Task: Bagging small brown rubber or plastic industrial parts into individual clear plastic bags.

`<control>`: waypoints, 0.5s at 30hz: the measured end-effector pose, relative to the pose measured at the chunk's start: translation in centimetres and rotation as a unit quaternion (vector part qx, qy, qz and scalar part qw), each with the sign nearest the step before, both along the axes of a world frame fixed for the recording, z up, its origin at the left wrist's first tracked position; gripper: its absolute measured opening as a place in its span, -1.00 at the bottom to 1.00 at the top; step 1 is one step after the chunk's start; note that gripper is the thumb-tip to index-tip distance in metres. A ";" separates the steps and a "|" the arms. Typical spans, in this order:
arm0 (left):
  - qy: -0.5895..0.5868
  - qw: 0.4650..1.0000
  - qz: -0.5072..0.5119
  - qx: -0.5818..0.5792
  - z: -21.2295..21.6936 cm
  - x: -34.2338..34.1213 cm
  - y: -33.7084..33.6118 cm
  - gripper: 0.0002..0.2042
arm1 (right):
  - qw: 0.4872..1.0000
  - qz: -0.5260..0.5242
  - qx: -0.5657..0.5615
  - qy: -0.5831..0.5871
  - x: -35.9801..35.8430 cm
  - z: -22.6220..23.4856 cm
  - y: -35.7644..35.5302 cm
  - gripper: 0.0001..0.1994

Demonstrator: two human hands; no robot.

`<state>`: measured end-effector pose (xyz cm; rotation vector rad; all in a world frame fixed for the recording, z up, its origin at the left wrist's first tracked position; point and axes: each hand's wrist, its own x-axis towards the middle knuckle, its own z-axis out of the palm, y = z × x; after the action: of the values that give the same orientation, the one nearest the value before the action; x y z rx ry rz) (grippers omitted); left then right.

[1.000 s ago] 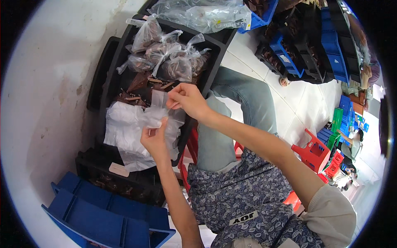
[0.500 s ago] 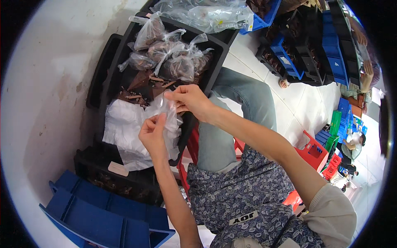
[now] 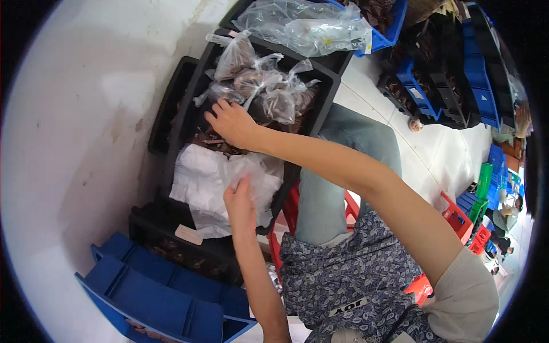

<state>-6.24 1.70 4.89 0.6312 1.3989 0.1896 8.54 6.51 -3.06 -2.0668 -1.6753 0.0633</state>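
Note:
My left hand [image 3: 241, 207] pinches a thin clear plastic bag [image 3: 240, 170] above a stack of flat white plastic bags [image 3: 197, 177]. That stack lies in the near part of a black crate [image 3: 321, 86]. Farther in, my right hand [image 3: 231, 123] is over loose dark brown flat pieces [image 3: 207, 139], its fingers apart and nothing visible in them. The pieces beneath its palm are hidden. Just beyond it sit several knotted clear bags filled with brown pieces [image 3: 275, 106].
Large clear plastic bags [image 3: 303, 28] lie beyond the crate. A white wall [image 3: 103, 114] rises on the left, and blue crates [image 3: 148, 291] stand at lower left. Stacked black and blue crates [image 3: 437, 74] are on the right; a red plastic stool [image 3: 290, 211] shows beside my legs.
My right hand has let go of the clear bag and moved over the brown pieces. My left hand keeps hold of the bag. The whole view has shifted.

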 end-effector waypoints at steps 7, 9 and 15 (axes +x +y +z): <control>-0.058 0.993 0.093 -0.043 0.1 -0.5 0.6 -0.54 | 0.976 0.058 0.088 0.190 3.6 3.6 -1.9 -0.59; -0.097 0.990 0.090 -0.043 -0.8 -1.3 0.4 -0.52 | 0.950 0.045 0.146 0.273 4.3 8.1 -4.2 -0.50; -0.413 0.875 0.219 -0.121 -2.2 -0.7 -0.7 -0.54 | 0.959 0.072 -0.004 0.275 -0.5 9.8 -9.6 -0.48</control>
<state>-6.92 1.00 2.70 -0.0231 0.6827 0.5647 8.07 -3.05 6.74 -1.7111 -1.4616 0.6339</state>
